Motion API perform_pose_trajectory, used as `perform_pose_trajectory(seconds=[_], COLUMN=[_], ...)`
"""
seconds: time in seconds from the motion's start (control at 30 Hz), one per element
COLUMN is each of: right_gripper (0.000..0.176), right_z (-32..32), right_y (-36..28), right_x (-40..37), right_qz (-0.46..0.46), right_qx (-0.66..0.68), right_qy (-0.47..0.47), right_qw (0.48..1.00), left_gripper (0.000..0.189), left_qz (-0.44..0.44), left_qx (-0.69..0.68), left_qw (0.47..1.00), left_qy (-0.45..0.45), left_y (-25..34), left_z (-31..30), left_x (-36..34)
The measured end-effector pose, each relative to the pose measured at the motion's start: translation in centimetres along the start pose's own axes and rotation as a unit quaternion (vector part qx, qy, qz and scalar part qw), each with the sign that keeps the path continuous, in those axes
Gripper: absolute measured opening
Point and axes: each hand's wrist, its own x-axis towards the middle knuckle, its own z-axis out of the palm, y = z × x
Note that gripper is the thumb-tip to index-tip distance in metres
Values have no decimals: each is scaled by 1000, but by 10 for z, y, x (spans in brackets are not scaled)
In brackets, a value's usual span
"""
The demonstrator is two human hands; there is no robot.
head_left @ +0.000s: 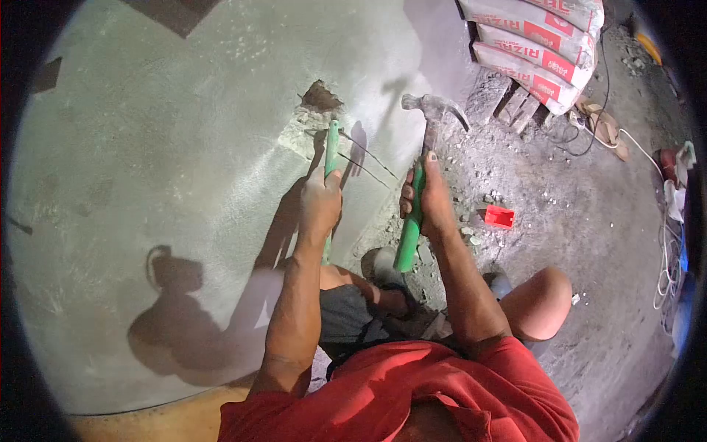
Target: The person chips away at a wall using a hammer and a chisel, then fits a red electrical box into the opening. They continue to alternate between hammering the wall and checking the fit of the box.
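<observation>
My left hand (321, 202) is closed round a long, narrow green bar (332, 144) with a small hole near its upper end. That end overlaps the lower edge of a rough, broken-out hole (322, 96) in the grey plastered wall (221, 110). Two thin dark wires (366, 171) stick out from the chipped patch beside the bar. In my right hand (433, 195) is a claw hammer (432, 118), gripped by its green handle, head up and claw pointing right. The hammer is held to the right of the bar, apart from it.
Rubble lies along the wall's foot, near a small red plastic box (499, 216). Stacked cement bags (530, 51) stand on a wooden pallet (513, 103) at upper right. White cable (642, 147) runs along the floor at right. My bent knee (541, 302) is below right.
</observation>
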Motion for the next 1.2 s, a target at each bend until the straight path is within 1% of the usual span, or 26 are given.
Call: perform_pose_trajectory(seconds=[0.07,0.13,0.17,0.2,0.23,0.27,0.3,0.37,0.4,0.47,0.5,0.57,0.63,0.7,0.83,0.9,1.03,1.07,1.1,1.13,1.17,1.2], right_gripper=[59,61,61,61,61,59,59,58,58,58,58,57,55,54,54,53,48,48,45,43,43,41], right_z=[6,10,15,21,30,39,46,49,51,54,56,57,58,49,29,24,30,32,34,36,38,41], right_y=[5,14,21,29,32,34,32,40,35,30,32,35,40,35,30,19,-3,-9,-15,-21,-26,-32], right_x=[-1,-2,-1,2,3,2,3,11,8,0,-1,-4,1,8,-3,-11,-21,-25,-29,-33,-36,-39], right_qz=[3,1,5,-1,-10,14,28,8,5,-56,-52,-110,-70,1,5,-59,-73,-71,-112,-152,-150,-176], right_qx=[22,78,79,62,45,3,-55,-132,-131,-98,-97,-62,-137,-137,-100,-127,-119,-119,-142,-164,-164,-167], right_qy=[0,-12,-13,-7,-2,-11,-42,-88,-87,-54,-54,-28,-56,-69,-40,-57,-69,-72,-78,-83,-84,-94], right_qw=[1000,997,997,998,999,1000,997,987,988,992,992,992,987,988,994,988,988,988,980,971,971,966], left_gripper=[26,25,25,25,25,25,25,26,26,25,25,24,23,24,23,25,28,30,32,32,32,33], left_qz=[22,21,23,22,5,-12,-12,-26,-44,-40,-37,-37,-27,-59,-72,-48,-52,-58,-65,-67,-55,-45], left_qx=[25,25,22,23,-13,-49,-50,-115,-108,-111,-114,-109,-109,-143,-122,-137,-140,-189,-237,-237,-219,-201], left_qw=[999,999,999,999,1000,999,999,993,993,993,993,993,994,988,990,988,987,979,968,968,973,978], left_qy=[5,11,15,15,15,14,12,2,8,0,-8,-3,-1,9,-12,47,55,51,46,48,40,32], left_y=[-1,-4,-6,-2,8,15,16,17,19,14,11,11,17,19,18,22,24,22,20,19,21,20], left_z=[-3,-5,-6,-6,-5,-3,-4,-11,-13,-17,-19,-16,-11,-8,-8,-4,-9,-10,-10,-9,-8,-8], left_x=[-1,2,1,-1,-6,-9,-10,-12,-14,-13,-14,-14,-12,-15,-40,-48,-48,-48,-47,-47,-48,-48])
